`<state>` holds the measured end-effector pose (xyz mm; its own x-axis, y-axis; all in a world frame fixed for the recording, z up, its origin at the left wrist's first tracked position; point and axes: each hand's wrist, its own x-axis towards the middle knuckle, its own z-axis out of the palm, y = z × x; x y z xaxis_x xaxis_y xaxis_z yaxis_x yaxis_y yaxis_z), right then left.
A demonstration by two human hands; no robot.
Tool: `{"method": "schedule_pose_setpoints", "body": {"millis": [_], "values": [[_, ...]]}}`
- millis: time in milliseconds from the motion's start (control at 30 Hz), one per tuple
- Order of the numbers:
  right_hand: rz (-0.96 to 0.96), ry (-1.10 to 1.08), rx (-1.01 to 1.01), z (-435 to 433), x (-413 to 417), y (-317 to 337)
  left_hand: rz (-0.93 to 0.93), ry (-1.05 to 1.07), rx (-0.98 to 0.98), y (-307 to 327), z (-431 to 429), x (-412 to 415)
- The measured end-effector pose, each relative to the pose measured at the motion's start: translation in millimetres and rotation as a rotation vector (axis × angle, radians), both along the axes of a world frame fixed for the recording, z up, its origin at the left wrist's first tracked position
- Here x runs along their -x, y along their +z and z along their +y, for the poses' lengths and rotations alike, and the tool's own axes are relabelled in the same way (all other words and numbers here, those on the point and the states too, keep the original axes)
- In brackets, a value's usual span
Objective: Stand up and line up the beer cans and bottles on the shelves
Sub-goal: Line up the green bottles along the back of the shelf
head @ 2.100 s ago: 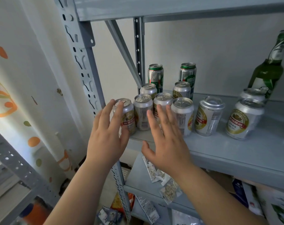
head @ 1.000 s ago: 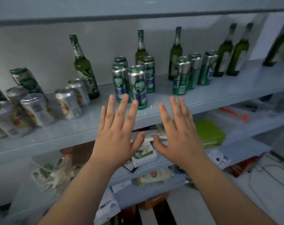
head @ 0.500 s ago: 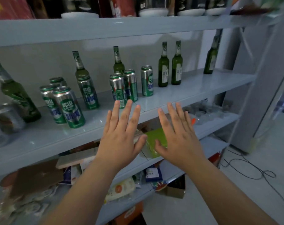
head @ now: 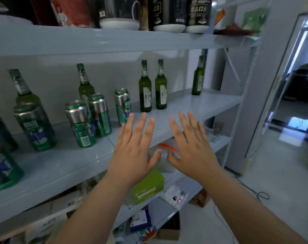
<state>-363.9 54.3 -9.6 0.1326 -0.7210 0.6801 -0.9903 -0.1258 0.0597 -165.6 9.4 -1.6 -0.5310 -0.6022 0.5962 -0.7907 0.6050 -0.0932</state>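
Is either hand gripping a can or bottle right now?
No, the left hand and right hand are both spread flat with straight fingers before the shelf, holding nothing.

Left hand [head: 134, 152] and right hand [head: 192, 150] raised side by side before middle shelf [head: 193, 104], backs to camera, fingers straight and spread — holding nothing. On shelf: tall green cans [head: 80, 124] upright at left, two green bottles [head: 144, 88] standing together beyond fingertips, lone bottle [head: 198, 78] well apart at right end. Green box [head: 149, 187] on lower shelf [head: 222, 140], below left hand. Dark canisters [head: 169, 13] on top shelf [head: 114, 43].
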Motion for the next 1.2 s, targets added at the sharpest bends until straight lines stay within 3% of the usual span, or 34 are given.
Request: {"method": "schedule_pose_setpoints", "body": {"millis": [533,633,800,900,1033,1200], "values": [[-0.067,-0.037,-0.115,-182.3,128.3,1.7,0.112,-0.083,-0.121,31.1,-190.6,148.7],[-0.138,0.046,-0.196,-219.3,148.3,-0.5,0.269,-0.024,-0.206,37.6,-218.1,160.4],[-0.6,0.304,-0.454,-302.7,173.4,17.3,0.8,0.1,-0.427,44.0,-268.5,173.2],[-0.711,0.404,-0.645,-366.0,186.6,29.2,0.985,0.308,-0.539,30.0,-313.6,170.9],[-0.765,0.505,-0.844,-434.3,191.6,35.6,1.024,0.436,-0.719,8.3,-345.8,166.8],[-0.747,0.682,-0.911,-463.5,189.2,25.5,0.975,0.588,-0.659,1.0,-357.7,174.0]]}}
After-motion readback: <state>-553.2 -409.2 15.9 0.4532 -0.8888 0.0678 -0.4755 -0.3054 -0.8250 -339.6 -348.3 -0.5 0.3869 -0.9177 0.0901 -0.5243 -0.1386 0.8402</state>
